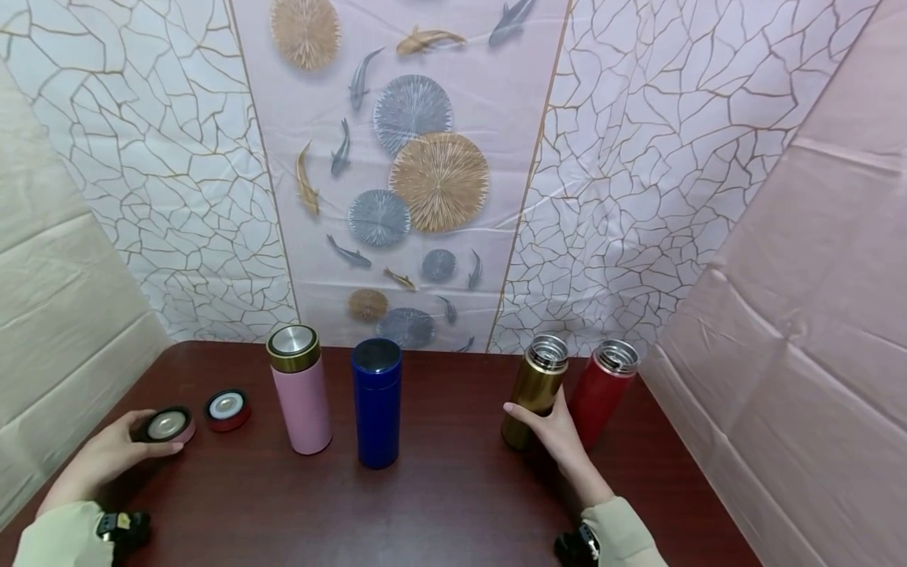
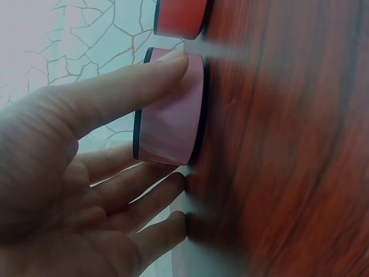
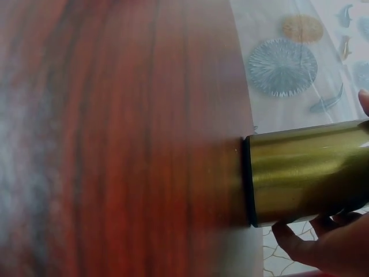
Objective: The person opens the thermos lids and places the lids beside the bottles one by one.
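Note:
At the left of the table my left hand [image 1: 106,453] holds a pink lid [image 1: 168,425] with its inner side up. In the left wrist view the thumb lies across the side of the pink lid [image 2: 173,115], and the other fingertips reach down near the table. Just beyond it lies a red lid [image 1: 227,410]. On the right, my right hand [image 1: 560,433] grips an upright gold thermos bottle [image 1: 531,386] with an uncovered steel mouth. Its black base is at the tabletop in the right wrist view. A red thermos bottle [image 1: 601,394], also lidless, stands right beside it.
A pink thermos bottle [image 1: 303,409] with a gold lid [image 1: 294,346] and a blue thermos bottle [image 1: 378,417] with a blue top stand mid-table. Patterned cloth [image 1: 411,181] hangs behind the dark wooden table [image 1: 453,504], with pale cloth on both sides.

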Demonstrator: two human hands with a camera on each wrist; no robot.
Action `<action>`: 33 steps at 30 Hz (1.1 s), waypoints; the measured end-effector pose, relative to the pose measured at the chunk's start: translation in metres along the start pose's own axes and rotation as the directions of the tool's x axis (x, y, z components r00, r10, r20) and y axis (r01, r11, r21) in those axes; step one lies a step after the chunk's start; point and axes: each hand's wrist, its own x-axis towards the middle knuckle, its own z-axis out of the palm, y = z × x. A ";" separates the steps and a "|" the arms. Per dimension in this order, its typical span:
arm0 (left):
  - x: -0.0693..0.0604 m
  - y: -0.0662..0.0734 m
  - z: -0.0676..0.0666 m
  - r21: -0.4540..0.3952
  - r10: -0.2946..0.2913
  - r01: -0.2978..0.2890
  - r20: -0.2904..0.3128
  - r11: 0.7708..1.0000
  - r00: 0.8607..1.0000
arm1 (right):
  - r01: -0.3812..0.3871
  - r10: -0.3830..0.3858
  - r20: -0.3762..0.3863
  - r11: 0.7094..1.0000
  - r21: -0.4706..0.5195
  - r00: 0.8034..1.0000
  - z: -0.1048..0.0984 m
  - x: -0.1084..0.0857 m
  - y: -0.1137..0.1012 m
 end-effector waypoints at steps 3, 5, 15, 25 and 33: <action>0.000 0.001 0.000 -0.007 -0.007 0.007 0.010 1.000 1.000 | 0.011 -0.011 -0.008 1.000 -0.016 1.000 -0.001 0.002 0.005; 0.000 0.001 0.001 -0.015 0.000 0.000 0.010 1.000 1.000 | 0.016 -0.017 -0.012 1.000 -0.025 1.000 -0.002 0.002 0.007; -0.011 0.019 -0.007 -0.083 0.030 -0.029 0.003 0.996 1.000 | 0.114 -0.111 -0.104 0.993 0.022 0.988 -0.003 -0.010 -0.007; -0.030 0.078 -0.030 -0.066 0.179 -0.202 -0.254 0.977 0.951 | 0.310 -0.297 -0.298 0.951 -0.005 0.907 -0.007 -0.035 -0.044; -0.052 0.130 -0.034 -0.068 0.273 -0.310 -0.324 0.948 0.906 | 0.525 -0.465 -0.413 0.850 0.038 0.783 -0.004 -0.053 -0.061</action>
